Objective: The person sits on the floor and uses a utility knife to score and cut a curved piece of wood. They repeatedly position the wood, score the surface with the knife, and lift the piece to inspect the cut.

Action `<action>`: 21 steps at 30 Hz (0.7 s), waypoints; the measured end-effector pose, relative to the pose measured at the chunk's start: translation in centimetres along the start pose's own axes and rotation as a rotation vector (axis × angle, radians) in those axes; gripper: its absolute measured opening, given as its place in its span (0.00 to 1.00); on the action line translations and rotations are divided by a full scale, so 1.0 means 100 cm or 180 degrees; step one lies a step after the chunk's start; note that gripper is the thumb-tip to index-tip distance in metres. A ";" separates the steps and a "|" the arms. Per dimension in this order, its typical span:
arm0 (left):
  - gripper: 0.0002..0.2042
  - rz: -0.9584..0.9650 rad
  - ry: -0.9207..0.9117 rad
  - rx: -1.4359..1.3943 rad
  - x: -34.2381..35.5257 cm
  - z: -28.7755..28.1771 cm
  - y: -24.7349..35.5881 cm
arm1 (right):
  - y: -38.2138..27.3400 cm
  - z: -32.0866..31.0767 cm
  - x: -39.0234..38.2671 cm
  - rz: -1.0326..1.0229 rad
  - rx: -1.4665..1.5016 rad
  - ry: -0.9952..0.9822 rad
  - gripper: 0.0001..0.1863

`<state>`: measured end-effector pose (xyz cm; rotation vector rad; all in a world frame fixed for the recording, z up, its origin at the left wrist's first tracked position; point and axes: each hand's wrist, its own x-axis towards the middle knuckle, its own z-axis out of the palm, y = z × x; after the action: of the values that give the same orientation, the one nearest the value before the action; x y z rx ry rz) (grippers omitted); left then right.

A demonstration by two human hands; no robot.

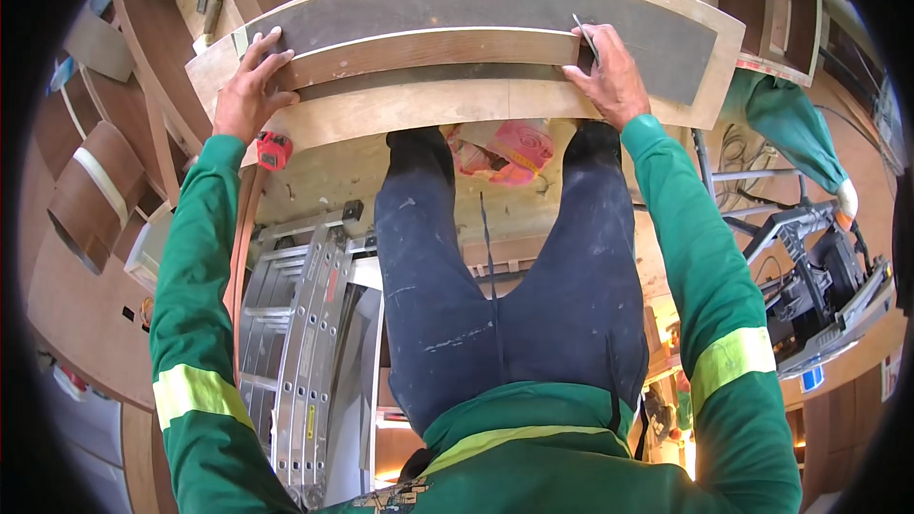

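A long brown wooden strip [433, 54] stands on edge across a pale board [428, 105] with a dark grey panel [495, 0] on its face. My left hand [251, 86] grips the strip's left end, thumb on the near side and fingers on the far side. At the other end, my right hand [611, 71] pinches the strip between thumb and fingers. A thin pencil-like stick [584, 35] pokes up from that same hand; its kind is unclear. Beside my left wrist sits a red tape measure [274, 150].
An aluminium folding ladder [309, 352] lies at the lower left. A machine on a metal stand [824, 276] with a green dust bag [785, 124] is at the right. Brown veneered panels [152, 38] lean at the left. A pink bag [505, 148] lies between my legs.
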<state>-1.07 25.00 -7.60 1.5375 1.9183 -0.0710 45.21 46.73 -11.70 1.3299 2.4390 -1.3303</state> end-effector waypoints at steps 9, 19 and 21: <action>0.32 0.0153 0.0083 0.0144 -0.001 0.004 -0.007 | 0.004 0.001 -0.001 -0.0276 -0.0102 0.0119 0.29; 0.31 0.0117 0.0104 0.0122 -0.001 0.004 -0.006 | -0.002 -0.003 0.003 -0.0014 -0.0153 -0.0076 0.25; 0.31 0.0020 0.0014 0.0026 -0.001 0.003 -0.004 | 0.000 -0.002 0.002 -0.0116 -0.0291 -0.0046 0.25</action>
<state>-1.24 24.66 -7.95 1.5502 1.9189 -0.0728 45.16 47.03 -11.70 1.2563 2.4932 -1.2154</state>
